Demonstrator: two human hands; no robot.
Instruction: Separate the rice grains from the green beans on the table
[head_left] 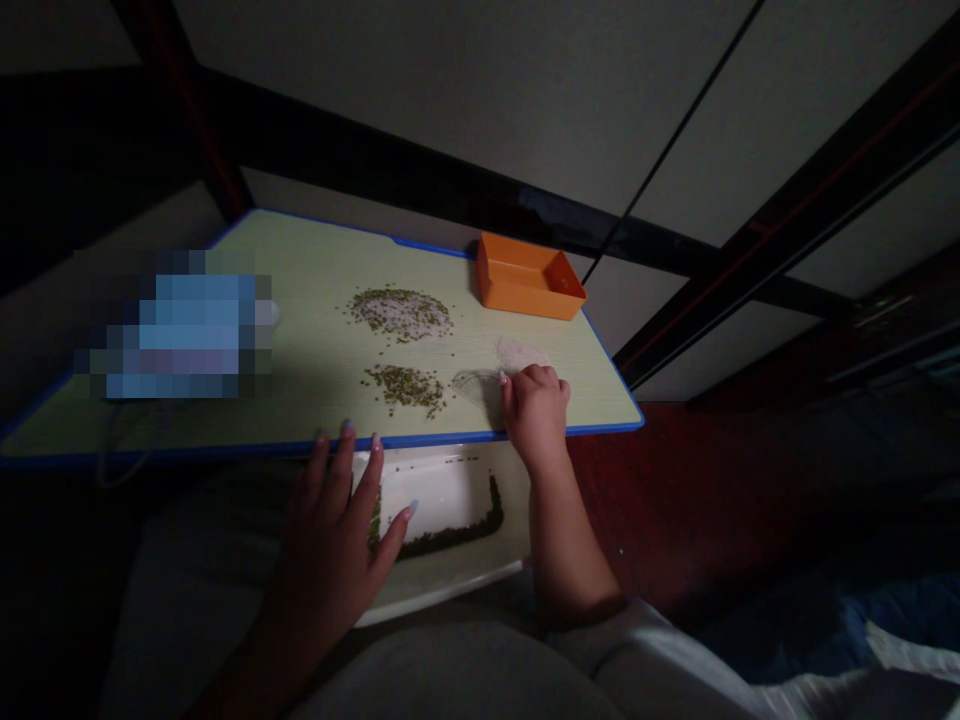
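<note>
My right hand [537, 408] is closed at the right part of the low table, near its front edge. Its fingers grip what looks like a small wire whisk [477, 386], whose thin loops point left; the handle is hidden in my hand. Just beyond the knuckles lies a small patch of white grains [519, 353]. Left of the whisk is a pile of green beans [409, 388]. Behind it sits a larger pile of green beans mixed with white grains [403, 313]. My left hand [335, 505] is empty, fingers spread, over the left side of a white tub [442, 585].
An orange open box [534, 295] stands at the table's back right. The pale green table [315, 300] has a blue rim. Dark green beans line the tub's bottom edges below the table. A blurred-out blue thing [191, 335] is at left, and cabinet panels rise behind.
</note>
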